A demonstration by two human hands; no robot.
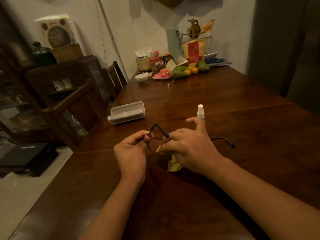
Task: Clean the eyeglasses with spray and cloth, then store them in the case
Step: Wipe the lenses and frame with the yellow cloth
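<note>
My left hand (131, 151) grips the thin dark eyeglasses (160, 129) at their left side, above the wooden table (242, 122). One temple arm sticks up between my hands; the other reaches out to the right. My right hand (188, 144) pinches a yellow cloth (174, 164) against a lens, which is mostly hidden by the fingers. A small white spray bottle (200, 112) stands just beyond my right hand. The grey glasses case (126, 112) lies open, farther back on the left.
At the table's far end stand a small woven basket (142, 63), jars, a white bowl (141, 77), a pink plate, green and orange fruit (187, 71) and a pale jug. Wooden chairs (74, 108) and a dark cabinet line the left side.
</note>
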